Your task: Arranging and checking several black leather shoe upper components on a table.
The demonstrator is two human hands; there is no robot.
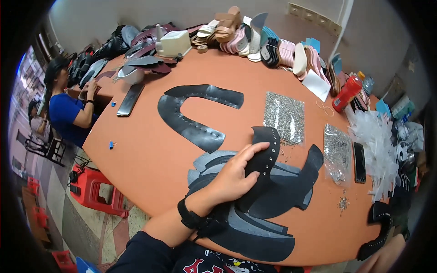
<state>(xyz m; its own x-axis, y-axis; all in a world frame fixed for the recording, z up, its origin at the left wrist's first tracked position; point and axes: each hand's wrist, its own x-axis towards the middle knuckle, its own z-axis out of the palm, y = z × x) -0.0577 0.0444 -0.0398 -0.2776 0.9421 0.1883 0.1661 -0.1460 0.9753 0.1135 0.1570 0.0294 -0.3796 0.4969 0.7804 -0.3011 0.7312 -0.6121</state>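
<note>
My left hand (236,172) is closed on a curved black leather shoe piece (264,160) with a row of small metal studs along its edge. The thumb and fingers lie against its face. Under and beside it is a pile of similar black pieces with grey undersides (259,234). At the lower right edge shows a bare part of my right arm or hand (387,257); its fingers are hidden. Close to it, a black studded piece (378,227) lies at the table's edge. Ahead, two more studded pieces (186,120) form an arch.
Bags of small metal studs (284,116) and a dark phone (359,163) are on the orange table (136,168). Shoe parts and sandals (227,27) line the back, with a red bottle (347,93) at right. Another person (68,107) sits at left, beyond a red stool (95,191).
</note>
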